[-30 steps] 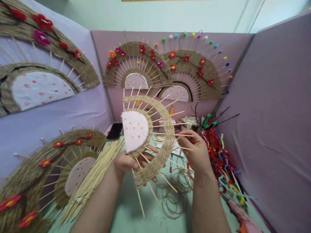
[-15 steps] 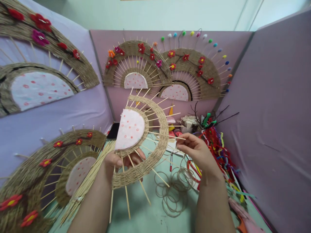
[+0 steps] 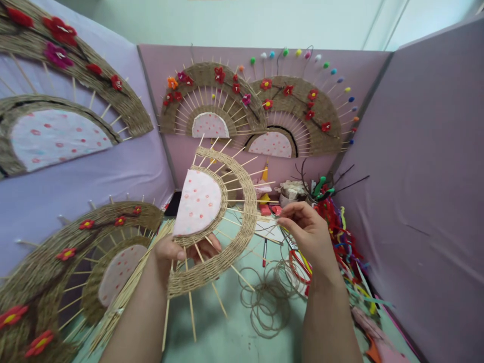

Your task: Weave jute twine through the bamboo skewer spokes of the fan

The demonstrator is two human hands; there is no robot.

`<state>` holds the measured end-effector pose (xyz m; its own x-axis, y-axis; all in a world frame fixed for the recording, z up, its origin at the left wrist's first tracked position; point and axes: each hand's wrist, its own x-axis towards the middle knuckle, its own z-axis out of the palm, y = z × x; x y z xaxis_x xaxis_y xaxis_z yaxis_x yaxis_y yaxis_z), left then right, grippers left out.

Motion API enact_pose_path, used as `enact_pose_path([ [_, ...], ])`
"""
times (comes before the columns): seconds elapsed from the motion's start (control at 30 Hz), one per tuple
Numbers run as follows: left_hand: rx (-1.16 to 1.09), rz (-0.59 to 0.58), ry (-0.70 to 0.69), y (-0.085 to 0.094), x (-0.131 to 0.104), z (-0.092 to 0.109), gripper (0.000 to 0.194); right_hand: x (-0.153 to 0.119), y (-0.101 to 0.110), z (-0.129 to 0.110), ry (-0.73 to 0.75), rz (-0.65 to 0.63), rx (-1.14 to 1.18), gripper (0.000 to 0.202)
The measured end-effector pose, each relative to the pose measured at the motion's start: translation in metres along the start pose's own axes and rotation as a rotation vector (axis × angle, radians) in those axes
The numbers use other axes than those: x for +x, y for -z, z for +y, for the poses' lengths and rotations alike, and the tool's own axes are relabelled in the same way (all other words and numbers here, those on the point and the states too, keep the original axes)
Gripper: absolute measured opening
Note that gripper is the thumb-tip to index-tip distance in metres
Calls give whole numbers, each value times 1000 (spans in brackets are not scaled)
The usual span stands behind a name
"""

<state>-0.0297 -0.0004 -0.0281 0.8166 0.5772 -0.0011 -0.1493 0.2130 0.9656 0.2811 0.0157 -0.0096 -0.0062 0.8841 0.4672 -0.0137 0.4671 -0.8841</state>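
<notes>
A half-round woven fan [image 3: 247, 214] of twine and thin sticks, with a white red-dotted centre [image 3: 198, 201], is held up in the middle. My left hand [image 3: 189, 249] grips its lower inner edge, thumb in front and fingers behind. To the right of the stick tips is my right hand [image 3: 304, 227], its thumb and forefinger pinched together; a thin strand seems to run from there toward the fan. Loose coils of twine [image 3: 270, 307] lie on the table below.
Finished fans with red flowers [image 3: 215, 75] hang on the back panel and stand at the left. A stick bundle [image 3: 132, 287] lies left. Red-handled scissors [image 3: 298, 264], a marker [image 3: 264, 252] and colourful pipe cleaners [image 3: 336, 227] are at the right.
The fan and my left hand have shifted slightly left. My right hand is now farther from the stick tips, its fingers still pinched.
</notes>
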Motion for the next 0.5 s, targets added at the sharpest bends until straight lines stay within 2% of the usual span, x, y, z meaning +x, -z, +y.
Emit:
enact_pose_path([
  [0.13,6,-73,15,7,-3,-5,64,0,1,5,-72,-72,40,15],
  [0.27,-136,-185,-54,2,4,-6,58,0,4,12,-153,-155,267,22],
  [0.4,-313,-239,-108,-11,16,-6,54,1,-1,14,-178,-115,383,30],
  [0.5,-350,-263,-79,-16,21,-8,55,3,-11,16,-153,-59,452,29],
])
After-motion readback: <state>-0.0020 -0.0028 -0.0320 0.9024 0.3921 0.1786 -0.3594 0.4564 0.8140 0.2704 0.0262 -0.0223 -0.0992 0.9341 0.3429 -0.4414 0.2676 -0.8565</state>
